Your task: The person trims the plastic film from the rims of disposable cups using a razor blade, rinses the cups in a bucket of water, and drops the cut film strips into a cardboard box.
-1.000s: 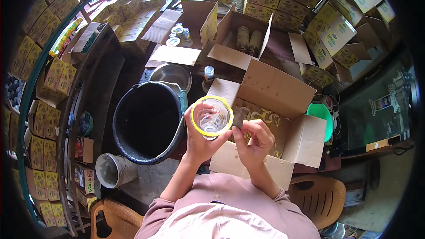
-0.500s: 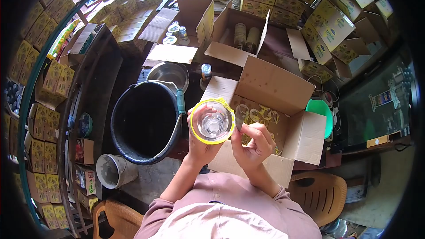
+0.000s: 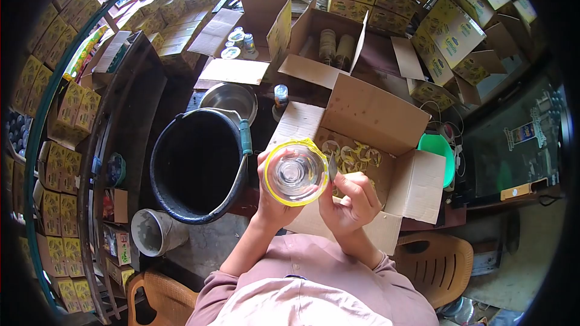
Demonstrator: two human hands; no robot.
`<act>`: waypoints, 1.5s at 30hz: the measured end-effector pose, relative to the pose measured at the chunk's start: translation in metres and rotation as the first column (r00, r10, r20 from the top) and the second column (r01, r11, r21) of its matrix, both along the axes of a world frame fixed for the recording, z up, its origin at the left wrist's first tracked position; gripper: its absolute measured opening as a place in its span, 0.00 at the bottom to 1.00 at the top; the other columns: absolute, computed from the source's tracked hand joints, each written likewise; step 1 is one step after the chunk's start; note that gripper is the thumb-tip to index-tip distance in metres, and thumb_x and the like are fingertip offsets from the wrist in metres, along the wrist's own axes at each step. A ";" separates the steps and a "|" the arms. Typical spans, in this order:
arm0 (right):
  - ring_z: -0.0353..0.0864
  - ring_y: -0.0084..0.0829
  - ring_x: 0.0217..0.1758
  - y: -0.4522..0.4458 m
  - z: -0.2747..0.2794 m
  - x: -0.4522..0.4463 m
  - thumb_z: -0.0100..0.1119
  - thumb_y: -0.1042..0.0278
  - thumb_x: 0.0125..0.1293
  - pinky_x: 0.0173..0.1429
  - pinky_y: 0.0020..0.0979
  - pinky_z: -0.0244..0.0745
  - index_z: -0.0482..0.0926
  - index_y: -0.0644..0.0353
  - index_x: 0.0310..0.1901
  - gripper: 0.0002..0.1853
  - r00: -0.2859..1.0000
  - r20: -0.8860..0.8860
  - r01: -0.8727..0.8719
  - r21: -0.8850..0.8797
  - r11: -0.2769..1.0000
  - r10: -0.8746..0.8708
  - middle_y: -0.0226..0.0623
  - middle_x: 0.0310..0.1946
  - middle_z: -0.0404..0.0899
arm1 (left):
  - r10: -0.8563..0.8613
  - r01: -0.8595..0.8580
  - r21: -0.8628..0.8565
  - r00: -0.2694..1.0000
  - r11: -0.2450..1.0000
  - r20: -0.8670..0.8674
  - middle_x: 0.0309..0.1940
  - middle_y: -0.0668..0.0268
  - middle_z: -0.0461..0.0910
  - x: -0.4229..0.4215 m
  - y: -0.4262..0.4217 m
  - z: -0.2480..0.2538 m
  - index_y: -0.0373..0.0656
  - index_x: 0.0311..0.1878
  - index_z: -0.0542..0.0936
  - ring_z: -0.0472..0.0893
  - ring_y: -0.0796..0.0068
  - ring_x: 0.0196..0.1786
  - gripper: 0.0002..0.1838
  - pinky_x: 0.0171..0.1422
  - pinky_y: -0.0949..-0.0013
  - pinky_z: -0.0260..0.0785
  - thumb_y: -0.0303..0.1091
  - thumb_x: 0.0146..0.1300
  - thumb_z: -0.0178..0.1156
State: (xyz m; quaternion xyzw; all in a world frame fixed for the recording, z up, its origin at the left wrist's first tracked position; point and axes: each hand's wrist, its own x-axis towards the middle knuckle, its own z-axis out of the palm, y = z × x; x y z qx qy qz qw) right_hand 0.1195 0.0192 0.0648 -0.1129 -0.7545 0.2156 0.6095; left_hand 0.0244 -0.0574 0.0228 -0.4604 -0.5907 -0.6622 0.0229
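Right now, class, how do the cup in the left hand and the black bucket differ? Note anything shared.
The cup is clear with a yellow rim; the bucket is black. The cup is much smaller than the bucket. The left hand holds the cup, while the bucket is not held. Both have round rims.

The person (image 3: 266, 265) is wearing a dusty-mauve shirt (image 3: 338, 265), with a small button (image 3: 296, 267) showing on its front. Its sleeves (image 3: 212, 294) are stopping short, creasing softly and leaving the forearms (image 3: 246, 249) bare. A paler, whitish-pink cloth (image 3: 296, 305) is draping over the shirt in loose, shallow folds, and a small dark strip (image 3: 295, 276) is peeking out at its upper edge.
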 end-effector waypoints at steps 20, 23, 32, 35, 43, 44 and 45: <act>0.74 0.25 0.19 0.014 0.003 0.006 0.64 0.85 0.42 0.23 0.21 0.69 0.79 0.63 0.31 0.11 0.995 0.028 -0.095 -0.036 0.995 0.096 0.34 0.20 0.75 | -0.187 0.176 -0.103 0.977 0.979 -0.104 0.51 0.56 0.66 -0.013 -0.011 0.010 0.38 0.55 0.64 0.67 0.56 0.54 0.36 0.59 0.56 0.56 0.33 0.41 0.68; 0.74 0.25 0.20 0.013 0.003 0.005 0.64 0.85 0.42 0.24 0.21 0.69 0.79 0.62 0.30 0.11 0.997 0.045 -0.061 -0.010 0.998 0.061 0.34 0.20 0.75 | -0.193 0.173 -0.127 0.967 0.977 -0.166 0.50 0.56 0.66 -0.016 -0.012 0.013 0.38 0.55 0.64 0.67 0.55 0.53 0.36 0.59 0.56 0.56 0.33 0.41 0.68; 0.74 0.24 0.19 0.012 0.005 0.005 0.64 0.84 0.43 0.22 0.21 0.68 0.79 0.61 0.29 0.10 0.996 0.083 -0.028 -0.016 0.999 0.029 0.33 0.19 0.74 | -0.230 0.221 -0.097 0.968 0.971 -0.096 0.49 0.56 0.66 -0.017 -0.011 0.013 0.37 0.55 0.63 0.67 0.56 0.52 0.37 0.57 0.59 0.58 0.29 0.40 0.69; 0.74 0.23 0.19 0.009 0.004 0.005 0.64 0.84 0.43 0.22 0.20 0.68 0.79 0.61 0.30 0.11 0.996 0.088 -0.020 -0.046 0.999 0.024 0.33 0.19 0.74 | -0.241 0.241 -0.062 0.971 0.969 0.014 0.48 0.55 0.66 -0.015 -0.009 0.009 0.36 0.56 0.62 0.68 0.57 0.51 0.37 0.57 0.60 0.59 0.29 0.40 0.69; 0.75 0.23 0.19 0.008 0.000 0.009 0.64 0.84 0.42 0.23 0.20 0.69 0.80 0.62 0.32 0.12 0.997 0.072 -0.020 -0.089 0.996 0.027 0.34 0.19 0.75 | -0.281 0.266 -0.135 0.953 0.955 -0.111 0.47 0.55 0.68 -0.019 -0.010 0.012 0.35 0.56 0.62 0.69 0.57 0.50 0.38 0.57 0.59 0.59 0.28 0.41 0.68; 0.75 0.23 0.19 0.009 0.000 0.010 0.64 0.84 0.42 0.23 0.20 0.69 0.80 0.62 0.32 0.12 0.997 0.069 -0.021 -0.089 0.996 0.027 0.34 0.19 0.74 | -0.306 0.297 -0.111 0.949 0.948 -0.077 0.48 0.55 0.68 -0.018 -0.010 0.010 0.35 0.56 0.62 0.69 0.56 0.51 0.37 0.57 0.59 0.58 0.28 0.41 0.68; 0.75 0.23 0.20 0.010 0.000 0.010 0.64 0.84 0.42 0.23 0.20 0.69 0.80 0.62 0.32 0.12 0.997 0.065 -0.022 -0.088 0.996 0.028 0.34 0.19 0.74 | -0.332 0.327 -0.088 0.942 0.941 -0.045 0.48 0.55 0.68 -0.017 -0.009 0.008 0.35 0.56 0.62 0.68 0.56 0.51 0.37 0.58 0.59 0.58 0.28 0.41 0.68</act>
